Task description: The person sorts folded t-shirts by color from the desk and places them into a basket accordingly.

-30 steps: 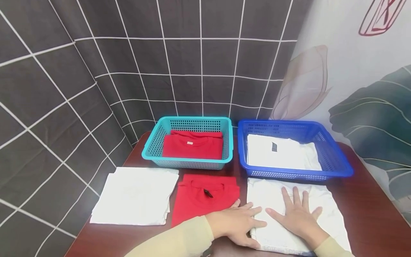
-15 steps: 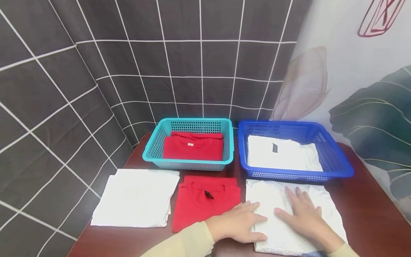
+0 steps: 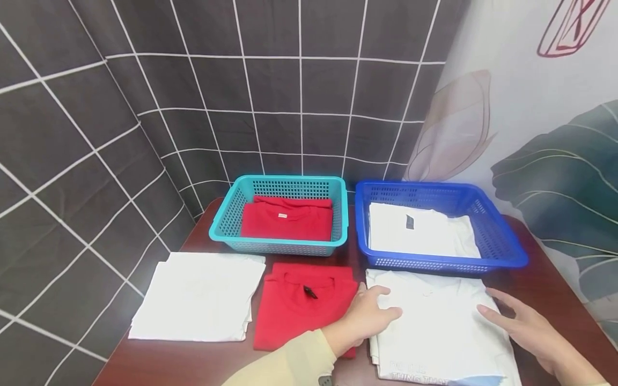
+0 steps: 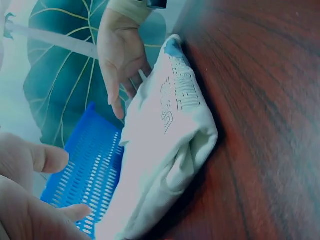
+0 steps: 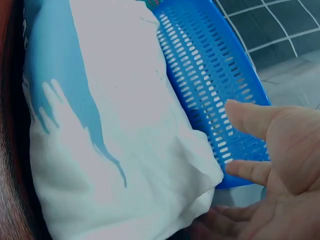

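Observation:
A folded white T-shirt (image 3: 436, 327) with printed lettering and a blue patch lies on the table below the blue basket (image 3: 434, 264). At its left edge is my left hand (image 3: 369, 316), thumb and fingers apart, overlapping the nearby red shirt in the head view. My right hand (image 3: 526, 328) is at the opposite edge, fingers stretched and spread around the upper right corner. The right wrist view shows its thumb and fingers (image 5: 247, 172) straight, beside the shirt's loose fold. In the left wrist view, layered folds show along the shirt's side (image 4: 175, 175).
A folded red T-shirt (image 3: 299, 311) lies left of the white one, then a stack of white cloth (image 3: 198, 300). Behind stands a turquoise basket (image 3: 280, 246) with red shirts inside; the blue basket holds white shirts. Gridded dark curtain (image 3: 270, 86) backs the table.
Both hands lay flat on the white shirt before. The right has slid off to its right edge; the left has drawn back to the left edge and moved slightly up.

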Demonstrator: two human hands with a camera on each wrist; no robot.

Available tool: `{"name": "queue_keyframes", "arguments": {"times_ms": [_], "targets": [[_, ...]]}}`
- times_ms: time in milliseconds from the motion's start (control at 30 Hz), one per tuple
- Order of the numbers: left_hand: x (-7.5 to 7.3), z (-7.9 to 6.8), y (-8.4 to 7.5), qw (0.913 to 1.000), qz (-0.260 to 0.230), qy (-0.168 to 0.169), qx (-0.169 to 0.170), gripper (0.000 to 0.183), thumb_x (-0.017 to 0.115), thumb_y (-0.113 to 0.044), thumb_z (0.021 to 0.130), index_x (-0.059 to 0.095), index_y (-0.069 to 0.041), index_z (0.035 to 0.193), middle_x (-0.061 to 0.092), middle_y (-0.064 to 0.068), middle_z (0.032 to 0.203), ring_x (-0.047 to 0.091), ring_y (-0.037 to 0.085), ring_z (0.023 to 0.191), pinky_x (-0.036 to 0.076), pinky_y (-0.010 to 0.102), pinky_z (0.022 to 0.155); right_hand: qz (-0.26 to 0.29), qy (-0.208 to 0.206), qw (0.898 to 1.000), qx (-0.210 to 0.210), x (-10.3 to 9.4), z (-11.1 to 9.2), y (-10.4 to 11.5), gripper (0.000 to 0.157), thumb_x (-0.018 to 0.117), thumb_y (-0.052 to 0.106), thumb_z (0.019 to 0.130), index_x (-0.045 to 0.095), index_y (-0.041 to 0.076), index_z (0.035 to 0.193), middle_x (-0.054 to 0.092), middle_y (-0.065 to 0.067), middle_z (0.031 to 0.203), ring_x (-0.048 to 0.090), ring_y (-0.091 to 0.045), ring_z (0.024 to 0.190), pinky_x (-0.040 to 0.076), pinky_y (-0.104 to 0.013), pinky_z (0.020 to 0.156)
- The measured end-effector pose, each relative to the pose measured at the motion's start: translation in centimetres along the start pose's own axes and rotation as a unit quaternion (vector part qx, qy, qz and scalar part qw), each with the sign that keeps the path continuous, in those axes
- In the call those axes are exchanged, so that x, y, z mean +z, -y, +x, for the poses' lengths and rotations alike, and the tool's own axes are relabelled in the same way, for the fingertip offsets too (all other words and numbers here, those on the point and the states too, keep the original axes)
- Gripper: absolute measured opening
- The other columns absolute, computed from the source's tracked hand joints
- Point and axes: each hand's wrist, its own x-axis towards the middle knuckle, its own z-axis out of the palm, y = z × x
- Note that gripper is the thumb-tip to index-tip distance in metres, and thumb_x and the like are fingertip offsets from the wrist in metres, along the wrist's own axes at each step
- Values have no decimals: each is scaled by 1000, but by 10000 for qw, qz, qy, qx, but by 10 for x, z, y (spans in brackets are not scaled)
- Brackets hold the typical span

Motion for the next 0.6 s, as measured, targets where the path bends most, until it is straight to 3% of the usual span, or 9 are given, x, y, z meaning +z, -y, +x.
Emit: {"name": "queue_keyframes", "arguments": {"times_ms": [133, 233, 333, 400, 500, 567, 600], "targets": [[2, 3, 2, 9960, -868, -110, -167, 37, 76, -23, 78, 67, -19, 114, 51, 11, 131, 44, 30, 125, 40, 49, 99, 991, 388, 9942, 137, 1, 4, -4, 88, 51, 49, 96, 2, 2, 153, -11, -35, 151, -3, -60, 133, 20, -73, 98], [4, 6, 3, 9934, -1127, -36, -185, 38, 76, -19, 77, 67, -20, 114, 57, 3, 118, 50, 23, 114, 43, 46, 95, 1654, 604, 9842, 193, 3, 5, -7, 85, 52, 46, 97, 3, 6, 154, -16, -31, 152, 2, -56, 136, 31, -64, 101], [5, 10, 5, 9933, -1143, 49, -157, 41, 77, -19, 77, 67, -22, 117, 58, 0, 117, 51, 20, 112, 43, 43, 94, 2070, 734, 9754, 210, 7, 6, -10, 75, 54, 41, 97, 15, 12, 155, -13, -29, 154, 13, -52, 137, 44, -50, 97], [5, 13, 7, 9936, -1115, 122, -114, 44, 77, -19, 77, 66, -22, 119, 58, -1, 119, 52, 18, 112, 44, 41, 94, 2125, 802, 9738, 135, 9, 6, -11, 65, 54, 37, 98, 25, 17, 153, -12, -30, 154, 10, -51, 137, 40, -53, 100], [7, 16, 9, 9935, -1102, 261, -71, 47, 79, -17, 75, 66, -23, 120, 58, -2, 120, 52, 16, 111, 45, 37, 93, 2111, 779, 9743, 51, 13, 7, -12, 57, 57, 32, 97, 35, 23, 150, -11, -29, 154, -3, -52, 137, 20, -68, 104], [8, 19, 11, 9936, -1068, 364, -36, 49, 80, -15, 74, 65, -24, 120, 58, -3, 119, 52, 14, 108, 46, 35, 91, 2066, 730, 9757, -60, 16, 7, -12, 57, 58, 29, 97, 37, 22, 149, -9, -28, 155, -3, -51, 138, 19, -70, 103], [9, 20, 13, 9937, -1041, 422, -21, 51, 80, -13, 74, 65, -24, 121, 58, -3, 118, 52, 13, 105, 46, 33, 90, 2037, 680, 9766, -118, 18, 7, -12, 58, 59, 28, 96, 37, 19, 149, -6, -28, 155, 0, -50, 138, 24, -67, 103]]}}
